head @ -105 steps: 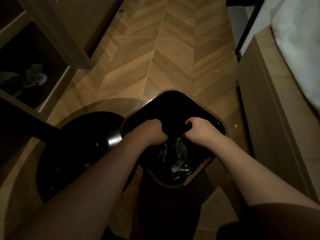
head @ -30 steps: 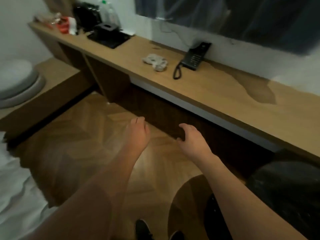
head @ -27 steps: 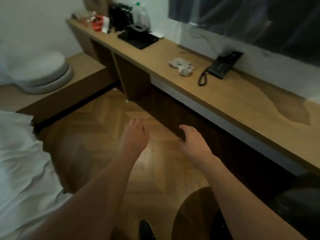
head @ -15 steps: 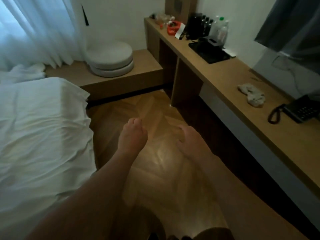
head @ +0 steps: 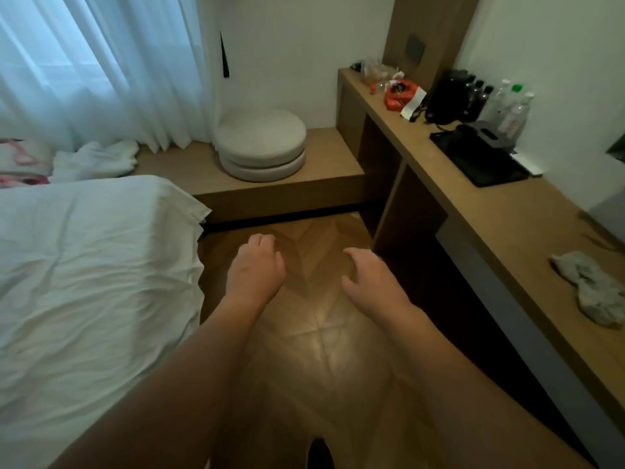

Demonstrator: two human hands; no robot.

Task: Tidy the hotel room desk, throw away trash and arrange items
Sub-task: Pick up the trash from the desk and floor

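Running along the right wall, the long wooden desk (head: 500, 211) carries everything the task concerns. One crumpled grey cloth (head: 590, 287) lies on the desk's near stretch. Farther along the desk sits one black tray (head: 478, 160) bearing a dark tissue box (head: 488, 137), with a white remote (head: 527, 164) just beside the tray on the wall side. Behind the tray stand one black kettle (head: 446, 96), three dark bottles (head: 477, 98) and three clear water bottles (head: 510, 108). At the desk's far end lies a heap of red wrappers (head: 400, 94) with a white slip (head: 412, 103), and some clear packaging beyond them, too blurred to count.

Both hands hover over the floor left of the desk, holding nothing: the left hand (head: 255, 272) has loosely curled fingers, and the right hand (head: 370, 277) is spread with fingers slightly bent.

Herringbone wood flooring (head: 314, 336) runs beside the desk. Beyond the desk's far end, a low wooden platform (head: 270, 184) holds two stacked round cushions (head: 260, 143). Opposite the desk is a bed (head: 84, 282) with rumpled white sheets, and sheer white curtains (head: 108, 62) hang behind the platform.
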